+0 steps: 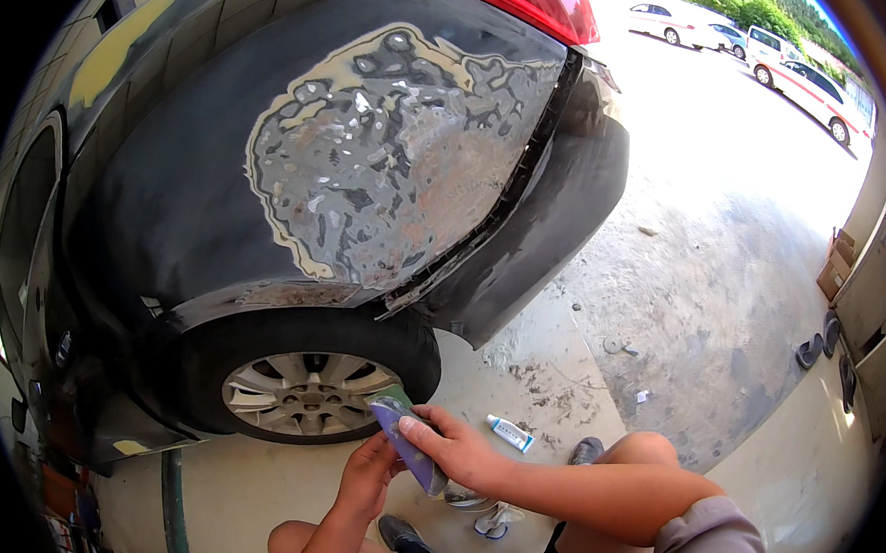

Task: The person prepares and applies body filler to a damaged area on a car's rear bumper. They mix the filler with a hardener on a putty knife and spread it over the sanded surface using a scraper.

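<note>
The right hand [460, 450] gripped the pad [419, 460], thumb on top. The left hand [365, 473] pinched its left edge, probably to steady it.

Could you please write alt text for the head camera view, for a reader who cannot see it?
A person's left hand and right hand hold a flat purple piece near the rear wheel of a dark car. Above the wheel, a large, mottled grey and yellowish patch spreads across the car. A white-and-blue tube lies on the floor.
</note>
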Demonstrator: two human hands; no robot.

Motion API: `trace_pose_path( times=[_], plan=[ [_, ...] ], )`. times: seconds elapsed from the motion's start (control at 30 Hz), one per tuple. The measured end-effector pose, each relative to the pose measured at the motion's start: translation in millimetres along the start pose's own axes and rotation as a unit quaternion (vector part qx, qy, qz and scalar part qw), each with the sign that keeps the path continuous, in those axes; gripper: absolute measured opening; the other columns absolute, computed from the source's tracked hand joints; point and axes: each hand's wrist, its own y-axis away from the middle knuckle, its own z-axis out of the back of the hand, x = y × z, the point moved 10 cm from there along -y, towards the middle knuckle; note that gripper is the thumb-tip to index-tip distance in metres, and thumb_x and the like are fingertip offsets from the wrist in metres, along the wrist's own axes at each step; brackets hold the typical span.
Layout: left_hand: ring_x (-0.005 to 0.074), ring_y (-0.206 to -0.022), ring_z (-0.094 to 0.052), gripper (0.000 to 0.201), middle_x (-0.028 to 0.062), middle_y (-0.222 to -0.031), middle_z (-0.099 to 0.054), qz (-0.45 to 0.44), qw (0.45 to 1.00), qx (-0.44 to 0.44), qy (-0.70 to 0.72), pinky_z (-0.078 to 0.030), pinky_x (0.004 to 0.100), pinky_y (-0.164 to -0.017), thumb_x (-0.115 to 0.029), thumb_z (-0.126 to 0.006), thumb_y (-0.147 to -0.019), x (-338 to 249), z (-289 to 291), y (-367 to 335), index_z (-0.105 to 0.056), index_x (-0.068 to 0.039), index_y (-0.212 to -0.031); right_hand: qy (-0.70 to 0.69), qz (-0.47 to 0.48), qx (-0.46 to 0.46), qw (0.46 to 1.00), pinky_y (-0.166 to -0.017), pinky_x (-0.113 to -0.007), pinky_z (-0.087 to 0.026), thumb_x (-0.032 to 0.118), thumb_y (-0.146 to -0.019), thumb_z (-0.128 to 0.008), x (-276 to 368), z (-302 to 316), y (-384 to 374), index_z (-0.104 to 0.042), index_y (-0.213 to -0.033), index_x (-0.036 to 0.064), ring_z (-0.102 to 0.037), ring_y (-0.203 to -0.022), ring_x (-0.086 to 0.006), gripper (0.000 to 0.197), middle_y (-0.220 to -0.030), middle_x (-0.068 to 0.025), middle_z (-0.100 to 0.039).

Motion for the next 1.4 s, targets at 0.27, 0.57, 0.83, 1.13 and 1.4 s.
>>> trace_pose_path(
  times=[0.27,0.57,0.83,1.13,1.4],
  plan=[
    [0.0164,-0.079,-0.064,0.036,0.0054,-0.070,-0.063,-0.045,0.998,-0.011,-0.045,-0.050,0.0312,-0.085,-0.029,-0.064,-0.105,-10,29,-2,-0.070,0.004,-0.118,0.090,0.029,0.021,0.995,-0.099,-0.036,-0.051,0.056,-0.099,-0.065,26,35,-4,-0.051,-0.146,-0.0033,-0.066,-0.114,-0.0265,0.077,-0.126,-0.0223,-0.068],
    [0.0195,-0.125,-0.058,0.056,0.0148,-0.147,-0.057,-0.142,0.970,-0.147,-0.128,-0.047,0.0358,-0.105,-0.016,-0.065,-0.102,-69,89,10,-0.047,-0.002,-0.153,0.266,0.060,-0.085,0.958,-0.096,-0.031,-0.050,0.029,-0.100,-0.066,67,206,34,-0.058,-0.141,0.0006,-0.063,-0.105,-0.0164,0.051,-0.119,-0.0098,-0.069],
    [0.0183,-0.121,-0.061,0.043,0.0076,-0.136,-0.066,0.064,0.989,-0.112,-0.073,-0.049,0.0349,-0.102,-0.027,-0.065,-0.103,11,128,-36,-0.061,-0.006,-0.140,0.366,-0.388,-0.382,0.755,-0.098,-0.036,-0.052,0.045,-0.101,-0.066,-329,414,251,-0.059,-0.139,-0.0033,-0.066,-0.122,-0.0239,0.062,-0.131,-0.0206,-0.069],
    [0.0147,-0.116,-0.062,0.036,0.0029,-0.125,-0.068,0.174,0.963,-0.003,-0.206,-0.049,0.0330,-0.098,-0.030,-0.068,-0.101,97,87,-48,-0.068,-0.006,-0.128,0.275,-0.466,-0.348,0.765,-0.099,-0.037,-0.051,0.043,-0.100,-0.067,-450,312,310,-0.058,-0.140,-0.0034,-0.064,-0.124,-0.0250,0.062,-0.133,-0.0202,-0.067],
    [0.0212,-0.105,-0.069,0.068,0.0190,-0.121,-0.070,0.191,0.845,-0.072,-0.494,-0.055,0.0381,-0.091,-0.041,-0.081,-0.088,233,145,-63,-0.057,0.003,-0.135,0.191,-0.308,-0.434,0.825,-0.101,-0.038,-0.051,0.042,-0.100,-0.067,-375,389,260,-0.057,-0.141,-0.0034,-0.063,-0.125,-0.0260,0.062,-0.135,-0.0199,-0.066]
  ],
)
